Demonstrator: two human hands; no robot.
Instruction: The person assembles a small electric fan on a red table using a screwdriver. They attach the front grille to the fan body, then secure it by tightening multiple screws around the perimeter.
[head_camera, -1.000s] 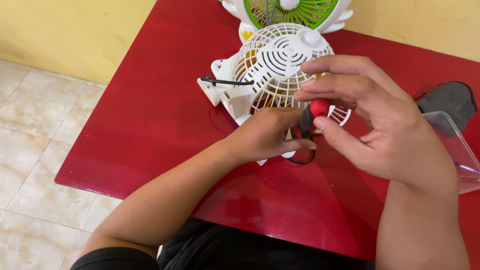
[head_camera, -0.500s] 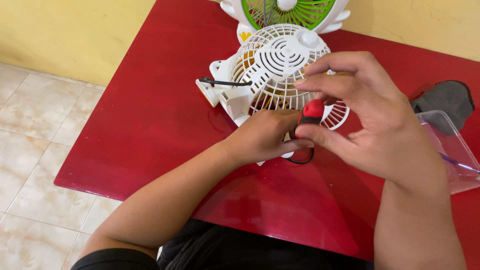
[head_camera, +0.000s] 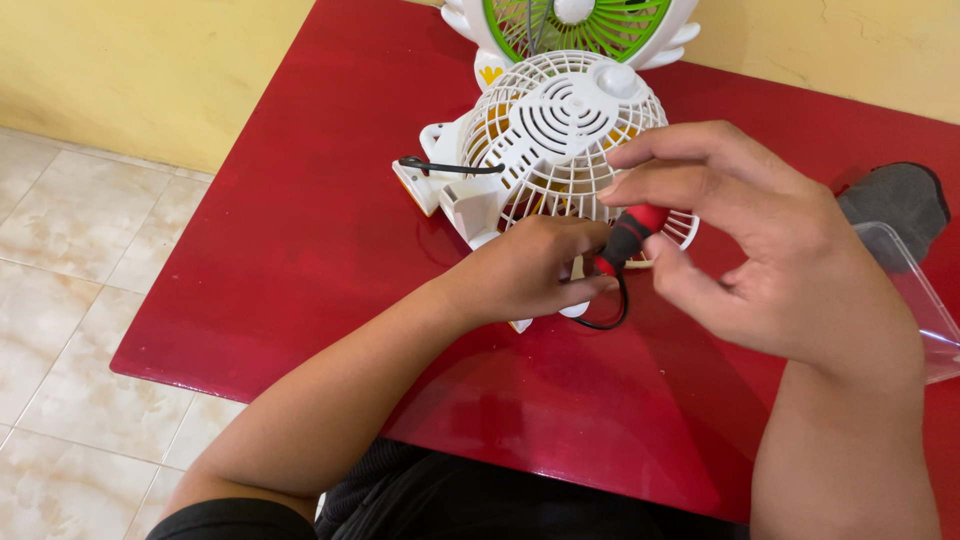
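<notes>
A small white fan (head_camera: 545, 140) with a round grille and orange inside lies on the red table (head_camera: 320, 230). My left hand (head_camera: 525, 270) presses on the fan's near edge, fingers closed over its base. My right hand (head_camera: 760, 240) pinches the red and black handle of a screwdriver (head_camera: 628, 236) between thumb and fingers, tip down at the fan beside my left hand. The tip is hidden. A thin black wire (head_camera: 600, 318) loops out from under my left hand.
A second white fan with green blades (head_camera: 575, 25) stands at the table's far edge. A clear plastic container (head_camera: 915, 300) and a dark grey cloth (head_camera: 900, 195) sit at the right. Tiled floor (head_camera: 70, 260) lies left of the table.
My right hand's fingers shifted around the screwdriver handle and the handle tilted; the hand sits slightly lower and more to the right. My left hand stayed on the fan.
</notes>
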